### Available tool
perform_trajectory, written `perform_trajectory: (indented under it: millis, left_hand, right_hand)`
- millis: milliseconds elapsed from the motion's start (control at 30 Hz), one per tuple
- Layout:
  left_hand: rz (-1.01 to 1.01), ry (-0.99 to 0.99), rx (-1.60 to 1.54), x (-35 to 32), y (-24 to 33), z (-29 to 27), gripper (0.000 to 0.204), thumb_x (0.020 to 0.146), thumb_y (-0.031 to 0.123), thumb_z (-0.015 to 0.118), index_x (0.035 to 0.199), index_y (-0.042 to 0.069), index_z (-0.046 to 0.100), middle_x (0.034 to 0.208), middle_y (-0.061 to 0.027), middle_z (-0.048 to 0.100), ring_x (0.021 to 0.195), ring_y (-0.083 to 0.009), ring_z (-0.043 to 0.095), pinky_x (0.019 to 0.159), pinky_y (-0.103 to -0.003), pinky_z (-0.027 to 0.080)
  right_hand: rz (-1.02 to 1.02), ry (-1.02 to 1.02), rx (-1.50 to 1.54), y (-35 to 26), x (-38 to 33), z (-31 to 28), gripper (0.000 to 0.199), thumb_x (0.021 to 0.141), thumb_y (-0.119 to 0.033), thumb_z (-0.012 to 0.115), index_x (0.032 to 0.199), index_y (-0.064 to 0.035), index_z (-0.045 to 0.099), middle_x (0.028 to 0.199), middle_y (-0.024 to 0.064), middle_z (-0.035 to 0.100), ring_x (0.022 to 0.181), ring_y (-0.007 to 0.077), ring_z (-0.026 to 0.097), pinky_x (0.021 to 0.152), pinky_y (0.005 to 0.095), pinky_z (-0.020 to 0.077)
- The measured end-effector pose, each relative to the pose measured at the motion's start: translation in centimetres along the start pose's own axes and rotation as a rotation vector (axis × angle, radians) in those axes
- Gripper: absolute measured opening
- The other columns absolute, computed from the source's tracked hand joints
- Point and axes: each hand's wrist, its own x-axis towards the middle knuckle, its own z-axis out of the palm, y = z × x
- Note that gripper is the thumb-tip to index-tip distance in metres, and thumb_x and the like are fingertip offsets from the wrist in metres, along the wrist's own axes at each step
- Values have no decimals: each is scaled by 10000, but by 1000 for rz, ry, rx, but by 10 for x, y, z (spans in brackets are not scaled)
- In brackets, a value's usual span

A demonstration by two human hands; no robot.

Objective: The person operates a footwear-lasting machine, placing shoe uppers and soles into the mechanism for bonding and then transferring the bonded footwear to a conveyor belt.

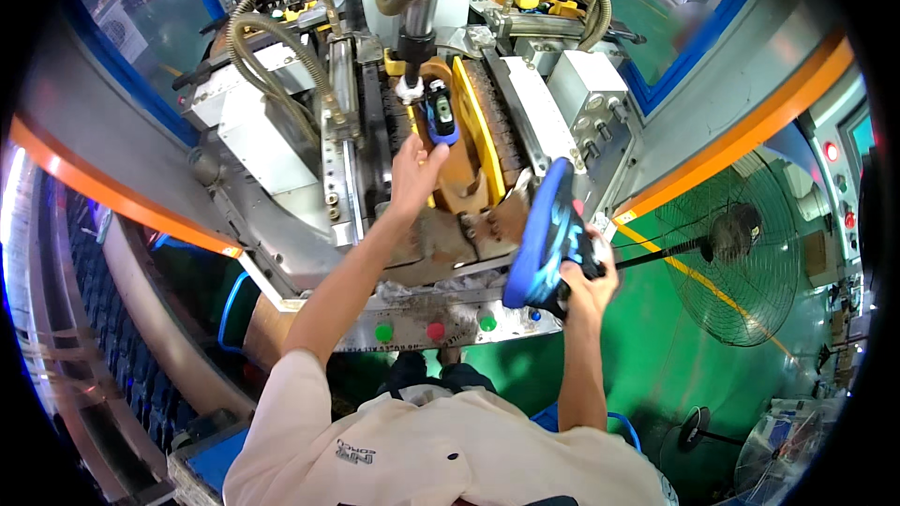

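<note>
My right hand (591, 281) grips a sports shoe (549, 244) with a bright blue sole and a black upper with light-blue patterning. That shoe is tilted on edge in front of the machine's right side. My left hand (417, 173) reaches into the press, thumb apart from the fingers, holding nothing that I can see. Just beyond it, a second shoe (440, 112), black with a blue end, sits in the press between yellow side plates (476, 126). I cannot tell whether my fingertips touch that shoe. A vertical press rod (418, 33) stands over its left side.
Metal clamp blocks (586, 98) and hoses flank the press. Green and red buttons (436, 330) line the front panel. Orange-edged guards (741, 145) curve on both sides. A caged floor fan (736, 244) stands at the right, and a conveyor (84, 290) runs at the left.
</note>
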Motion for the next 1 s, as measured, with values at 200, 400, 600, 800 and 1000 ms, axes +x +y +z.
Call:
perform_trajectory:
  millis: [200,400,600,800,1000]
  left_hand:
    - [-283,173,664,133,-37,46,844,789,363,674,1380,-55,239,1347,-234,411,1213,-366,451,1003,-433,384]
    - [-456,262,371,139,-52,16,559,732,249,710,1153,-34,472,1163,-235,541,1050,-337,561,907,-427,446]
    - [-512,5,-535,-34,30,-64,244,779,84,684,993,23,585,905,-38,619,772,-125,590,696,-265,484]
    - [-623,507,-368,-241,82,-163,680,727,75,671,1332,14,367,1184,-99,472,1043,-175,485,838,-293,443]
    - [-365,1061,-296,-381,72,-180,587,730,224,722,1206,-16,477,1082,-104,548,970,-196,528,821,-351,444]
  right_hand:
    - [-53,205,-253,-26,20,-24,552,615,-1,667,1154,30,555,1058,76,585,947,164,564,883,287,445]
    - [-25,95,-387,-35,106,35,477,679,-47,695,1140,10,583,963,57,632,808,123,589,770,261,487]
    - [-37,-374,-817,29,266,153,474,592,-293,808,916,11,643,755,100,660,702,173,623,702,303,501]
    - [-45,-393,-1200,125,227,290,550,633,-300,775,1052,4,590,1053,218,631,1036,332,599,875,391,489]
    - [-179,-323,-1224,172,221,306,563,684,-263,745,1072,8,441,962,222,644,916,371,637,794,436,512]
